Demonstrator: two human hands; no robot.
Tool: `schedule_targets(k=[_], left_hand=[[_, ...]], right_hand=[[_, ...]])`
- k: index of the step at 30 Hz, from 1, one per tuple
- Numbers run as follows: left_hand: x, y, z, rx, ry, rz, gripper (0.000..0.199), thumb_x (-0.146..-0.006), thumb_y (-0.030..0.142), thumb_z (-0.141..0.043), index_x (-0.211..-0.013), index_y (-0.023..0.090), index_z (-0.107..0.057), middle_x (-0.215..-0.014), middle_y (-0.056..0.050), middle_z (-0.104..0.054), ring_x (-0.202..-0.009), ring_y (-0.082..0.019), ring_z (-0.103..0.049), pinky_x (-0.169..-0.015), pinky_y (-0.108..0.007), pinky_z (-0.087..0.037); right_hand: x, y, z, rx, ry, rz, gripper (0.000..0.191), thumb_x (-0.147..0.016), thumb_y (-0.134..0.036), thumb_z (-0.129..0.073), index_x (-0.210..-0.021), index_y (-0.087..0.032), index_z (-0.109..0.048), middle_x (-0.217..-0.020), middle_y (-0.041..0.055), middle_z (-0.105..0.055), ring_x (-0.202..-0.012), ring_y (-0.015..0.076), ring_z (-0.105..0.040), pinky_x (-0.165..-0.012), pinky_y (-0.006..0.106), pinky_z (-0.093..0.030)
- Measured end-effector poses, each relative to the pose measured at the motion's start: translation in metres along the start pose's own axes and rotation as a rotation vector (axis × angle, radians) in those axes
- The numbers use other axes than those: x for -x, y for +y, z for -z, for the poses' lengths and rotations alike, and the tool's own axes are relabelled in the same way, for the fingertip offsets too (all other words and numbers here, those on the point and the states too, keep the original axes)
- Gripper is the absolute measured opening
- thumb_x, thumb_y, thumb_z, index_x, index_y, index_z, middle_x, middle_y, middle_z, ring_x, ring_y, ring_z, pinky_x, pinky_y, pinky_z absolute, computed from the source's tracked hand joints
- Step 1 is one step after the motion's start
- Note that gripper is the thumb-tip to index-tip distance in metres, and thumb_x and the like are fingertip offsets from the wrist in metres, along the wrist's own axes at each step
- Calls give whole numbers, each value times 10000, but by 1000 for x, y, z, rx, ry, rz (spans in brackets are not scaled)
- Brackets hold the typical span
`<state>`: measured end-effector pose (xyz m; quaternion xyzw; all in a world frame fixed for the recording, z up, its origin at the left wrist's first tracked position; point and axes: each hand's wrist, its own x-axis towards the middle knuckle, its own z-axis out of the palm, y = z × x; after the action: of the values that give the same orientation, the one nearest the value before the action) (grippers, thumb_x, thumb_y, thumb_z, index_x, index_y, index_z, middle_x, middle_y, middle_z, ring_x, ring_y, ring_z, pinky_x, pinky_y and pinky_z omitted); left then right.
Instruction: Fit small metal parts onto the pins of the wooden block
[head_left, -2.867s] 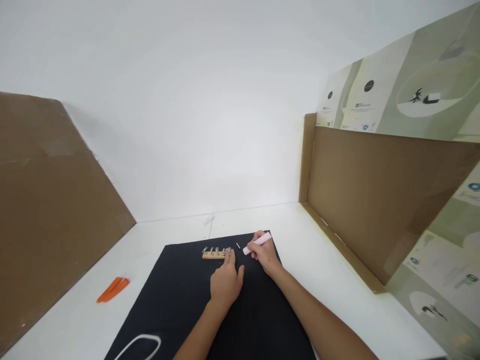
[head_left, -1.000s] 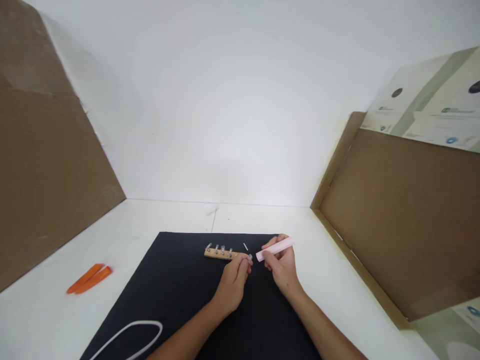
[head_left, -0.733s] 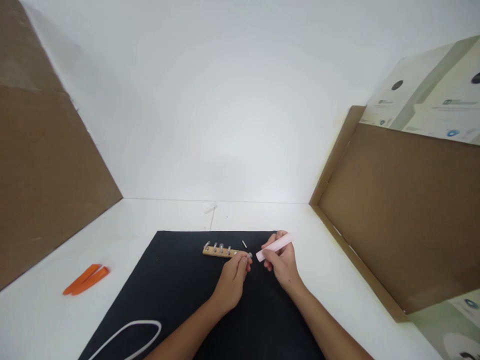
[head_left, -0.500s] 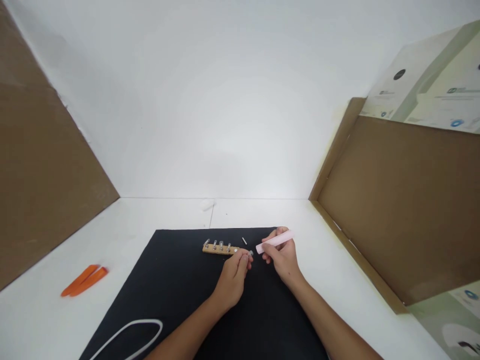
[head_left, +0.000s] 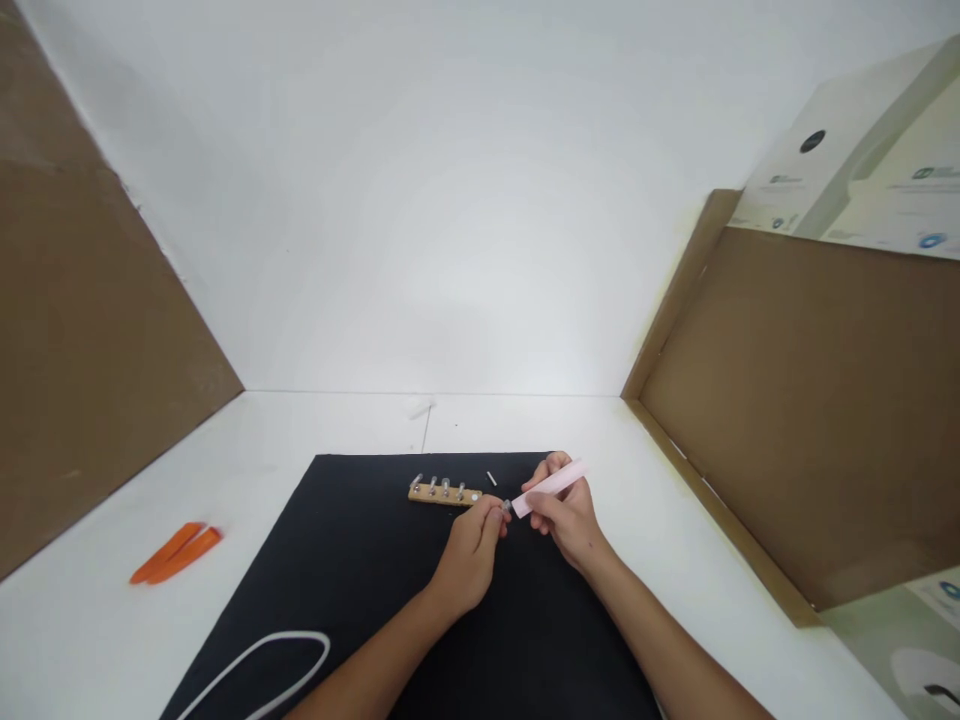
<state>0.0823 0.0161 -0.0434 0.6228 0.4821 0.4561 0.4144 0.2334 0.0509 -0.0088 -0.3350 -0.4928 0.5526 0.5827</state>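
Observation:
A wooden strip point(head_left: 442, 492) with several metal bolts standing in it lies on a black mat point(head_left: 375, 570). My left hand point(head_left: 471, 555) sits at the strip's right end, fingers pinched on a small metal bolt point(head_left: 507, 507). My right hand point(head_left: 568, 520) grips a pale pink stick point(head_left: 551, 488), whose lower end meets or nearly meets that bolt. A short white pin point(head_left: 491, 478) lies on the mat just beyond the strip, apart from both hands.
A white rubber loop point(head_left: 259, 680) lies on the near part of the mat. Two orange plastic pry tools point(head_left: 176, 553) rest on the white table point(head_left: 240, 480) to the left. Cardboard walls point(head_left: 780, 400) stand on both sides, with printed sheets point(head_left: 847, 170) at the right.
The view has swung left and levelled since the oldest frame. My left hand has moved right along the strip, now with the bolt pinched, and the pink stick's end has come down to the bolt.

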Motion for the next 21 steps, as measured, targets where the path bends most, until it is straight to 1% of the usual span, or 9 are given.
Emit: schedule_targets(k=[4, 6, 8, 10, 13, 16, 18, 21], left_hand=[[0, 1, 0, -17, -10, 9, 346, -967, 403, -334, -858, 176, -571, -731, -14, -552, -648, -150, -491, -607, -253, -368], [0, 1, 0, -17, -11, 14, 347, -966, 410, -337, -860, 177, -571, -733, -15, -554, -646, -152, -491, -605, -254, -368], [0, 0, 0, -15, -10, 16, 349, -965, 414, -336, -864, 178, -574, -737, -17, -555, -646, -153, -491, -604, -255, -368], [0, 0, 0, -14, -9, 12, 350, -965, 413, -334, -866, 178, -575, -739, -17, -555, -648, -154, -492, -607, -257, -369], [0, -1, 0, -17, 1, 5, 345, -965, 408, -336, -855, 178, -568, -733, -15, -550, -654, -154, -495, -615, -259, -372], [0, 0, 0, -24, -3, -1, 345, -968, 402, -330, -849, 181, -566, -731, -13, -550, -654, -153, -497, -618, -260, -371], [0, 1, 0, -25, -9, -5, 348, -970, 403, -327, -846, 182, -565, -732, -14, -551, -652, -153, -496, -615, -259, -369], [1, 3, 1, -21, -7, 1, 343, -966, 409, -337, -847, 182, -564, -729, -16, -552, -647, -154, -494, -604, -258, -366]], right_hand=[[-5, 1, 1, 33, 96, 34, 357, -670, -123, -700, -810, -233, -390, -720, -45, -656, -383, 75, -539, -310, 145, -371], [-8, 2, 3, 71, 148, 51, 366, -662, -108, -692, -816, -236, -386, -702, -56, -649, -377, 72, -528, -308, 142, -370], [-10, 1, 5, 106, 171, 57, 363, -649, -90, -679, -810, -235, -388, -681, -64, -640, -363, 67, -510, -298, 137, -355], [-10, 0, 7, 123, 146, 47, 345, -636, -75, -657, -788, -231, -390, -660, -69, -628, -345, 58, -485, -286, 130, -327], [-8, -1, 7, 86, 39, 6, 326, -621, -69, -634, -777, -227, -395, -659, -73, -624, -318, 44, -448, -271, 124, -284], [-5, -1, 6, 7, -45, -24, 330, -630, -85, -645, -801, -228, -402, -694, -66, -637, -313, 42, -446, -266, 126, -273], [-5, 0, 5, -30, -45, -25, 333, -646, -100, -661, -811, -231, -403, -711, -59, -645, -323, 47, -460, -273, 128, -282], [-7, 2, 5, -38, 36, -7, 335, -653, -104, -676, -807, -231, -406, -703, -54, -647, -343, 54, -478, -290, 132, -303]])
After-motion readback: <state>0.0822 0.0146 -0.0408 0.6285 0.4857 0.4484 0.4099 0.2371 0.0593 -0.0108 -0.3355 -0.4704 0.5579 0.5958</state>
